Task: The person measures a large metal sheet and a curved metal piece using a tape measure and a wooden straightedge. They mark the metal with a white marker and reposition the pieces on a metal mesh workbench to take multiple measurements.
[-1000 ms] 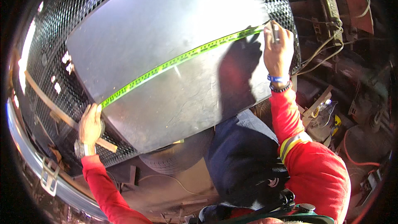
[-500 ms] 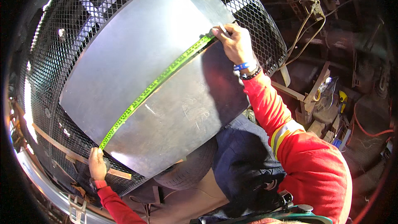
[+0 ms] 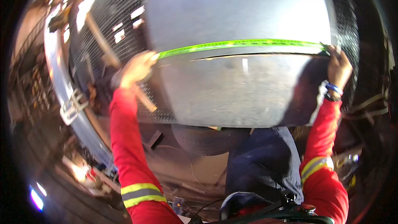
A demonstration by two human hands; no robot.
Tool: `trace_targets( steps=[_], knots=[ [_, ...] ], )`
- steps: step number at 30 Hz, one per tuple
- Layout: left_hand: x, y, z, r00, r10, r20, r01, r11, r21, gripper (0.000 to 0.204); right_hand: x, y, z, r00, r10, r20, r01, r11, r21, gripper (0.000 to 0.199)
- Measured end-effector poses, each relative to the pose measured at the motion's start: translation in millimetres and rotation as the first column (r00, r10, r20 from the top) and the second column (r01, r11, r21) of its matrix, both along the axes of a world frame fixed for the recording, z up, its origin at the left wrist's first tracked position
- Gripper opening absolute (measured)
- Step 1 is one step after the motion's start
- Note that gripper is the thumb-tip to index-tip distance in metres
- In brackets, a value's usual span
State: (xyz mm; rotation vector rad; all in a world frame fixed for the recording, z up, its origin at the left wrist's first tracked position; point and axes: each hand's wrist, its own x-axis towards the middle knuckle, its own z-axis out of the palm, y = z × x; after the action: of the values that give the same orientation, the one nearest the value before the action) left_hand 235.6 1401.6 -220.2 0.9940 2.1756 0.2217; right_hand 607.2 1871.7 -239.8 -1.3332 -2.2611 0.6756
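Note:
A bright green tape measure [image 3: 244,42] is stretched nearly level across two grey metal sheets. Its blade runs just above the seam where the far sheet [image 3: 232,14] meets the near sheet [image 3: 228,89]. My left hand [image 3: 140,67], smeared by motion, is closed on the tape's left end, just off the sheets' left edge. At their right edge, my right hand [image 3: 340,66] pinches the other end between thumb and fingers. The near sheet's right part lies in dark shadow.
Expanded metal mesh [image 3: 120,6] lies under and around the sheets. A wooden strip [image 3: 101,41] crosses the mesh at the left, near a curved shiny metal rail [image 3: 62,74] with a buckle-like fitting [image 3: 74,107]. Below the near edge sits a tyre [image 3: 207,140].
The view has turned, so the tape and sheets now lie nearly level instead of slanting. More of my left forearm shows. Both hands keep hold of the tape.

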Motion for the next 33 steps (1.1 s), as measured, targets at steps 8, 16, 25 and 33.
trace_targets(
  steps=[8,16,25,33],
  knots=[
    [-10,-1,3,0.977,0.026,0.21,-0.003,0.994,-0.108,0.034,1,23,-6,0.947,0.029,0.321,-0.032,0.999,0.002,0.032],
    [-16,-9,-4,0.968,0.072,0.238,-0.051,0.994,-0.093,0.028,5,36,-11,0.943,0.059,0.327,-0.06,0.998,-0.008,0.031],
    [-14,-9,-8,0.974,0.023,0.224,-0.025,1.0,0.009,0.028,-3,12,-6,0.994,0.034,0.101,-0.041,0.996,0.075,0.023],
    [-7,-1,-2,0.983,0.063,0.174,-0.06,0.998,-0.019,0.028,-3,15,-12,1.0,0.016,0.01,-0.016,0.998,0.058,0.035]
  ],
)
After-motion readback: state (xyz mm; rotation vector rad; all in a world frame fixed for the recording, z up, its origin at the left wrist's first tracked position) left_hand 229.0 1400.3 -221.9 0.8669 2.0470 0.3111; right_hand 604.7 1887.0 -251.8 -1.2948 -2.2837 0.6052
